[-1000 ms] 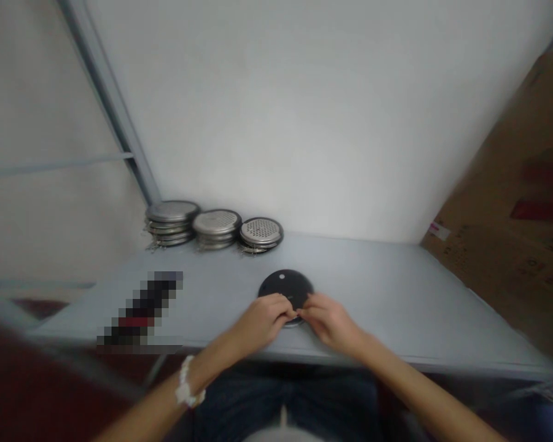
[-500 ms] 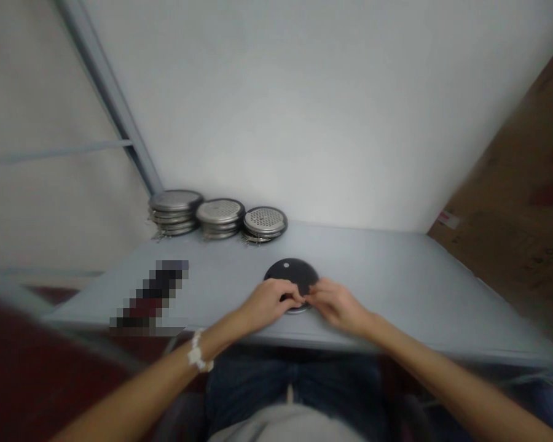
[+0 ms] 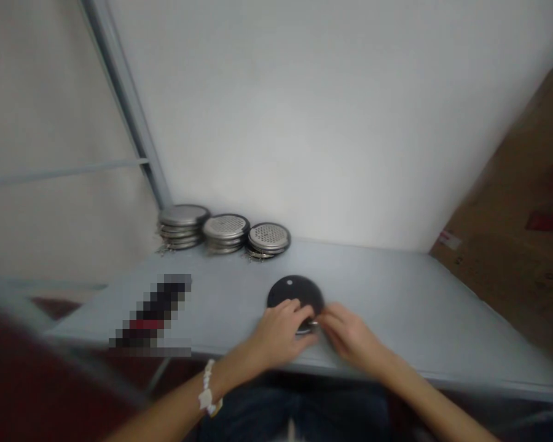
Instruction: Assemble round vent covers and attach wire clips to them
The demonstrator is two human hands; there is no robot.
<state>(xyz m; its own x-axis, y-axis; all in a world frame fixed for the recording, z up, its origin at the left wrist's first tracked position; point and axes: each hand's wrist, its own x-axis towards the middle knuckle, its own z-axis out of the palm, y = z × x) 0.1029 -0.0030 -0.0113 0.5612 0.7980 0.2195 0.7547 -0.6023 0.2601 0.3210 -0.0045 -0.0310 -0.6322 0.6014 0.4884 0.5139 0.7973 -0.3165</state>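
A round black disc (image 3: 295, 290) with a pale dot near its far edge lies on the grey table. My left hand (image 3: 283, 331) rests over its near left part, fingers on top and thumb at the near rim, holding it. At the near right rim, my right hand (image 3: 348, 331) is closed in a pinch beside a small shiny metal piece (image 3: 313, 323). Blur hides whether the fingertips grip that piece. A white bracelet (image 3: 206, 396) circles my left wrist.
Three stacks of round metal discs with black rims, the left (image 3: 184, 216), middle (image 3: 225, 226) and right (image 3: 268, 236), stand along the wall. A pixelated dark object (image 3: 159, 307) lies at the table's left. Brown cardboard (image 3: 511, 245) borders the right side.
My left hand has spread from a pinch at the near rim to lie over the disc. My right hand stays at the right rim. The whole view has shifted slightly.
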